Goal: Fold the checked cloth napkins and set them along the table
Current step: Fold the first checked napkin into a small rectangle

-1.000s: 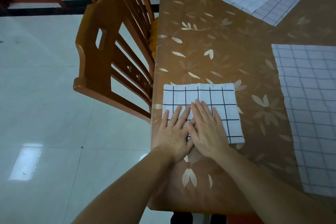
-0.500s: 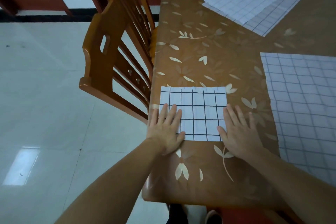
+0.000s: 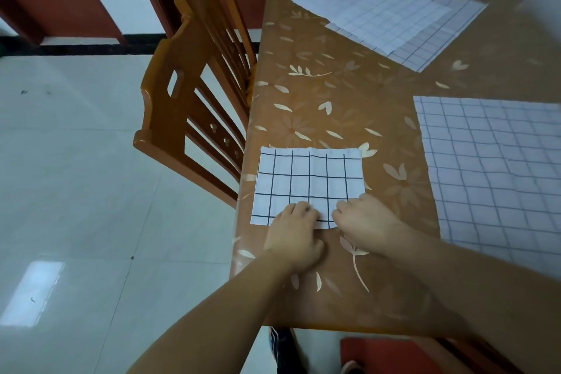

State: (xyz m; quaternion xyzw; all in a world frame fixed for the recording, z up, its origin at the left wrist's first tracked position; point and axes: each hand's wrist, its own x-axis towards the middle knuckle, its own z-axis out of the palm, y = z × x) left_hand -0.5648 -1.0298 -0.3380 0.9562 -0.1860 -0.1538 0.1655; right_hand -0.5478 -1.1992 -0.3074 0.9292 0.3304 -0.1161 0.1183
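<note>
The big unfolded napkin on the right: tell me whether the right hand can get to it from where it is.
Probably yes. The right hand rests on the folded napkin, and only bare table lies between it and the unfolded napkin.

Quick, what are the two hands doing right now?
Left hand: fingers curled on the near edge of the folded napkin.
Right hand: curled on the same edge; whether it actually pinches cannot be told.

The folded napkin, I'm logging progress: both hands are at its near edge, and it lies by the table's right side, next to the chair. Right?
Not quite. The head view shows the folded napkin by the table's left side, next to the chair. Left hand and right hand are at its near edge.
</note>
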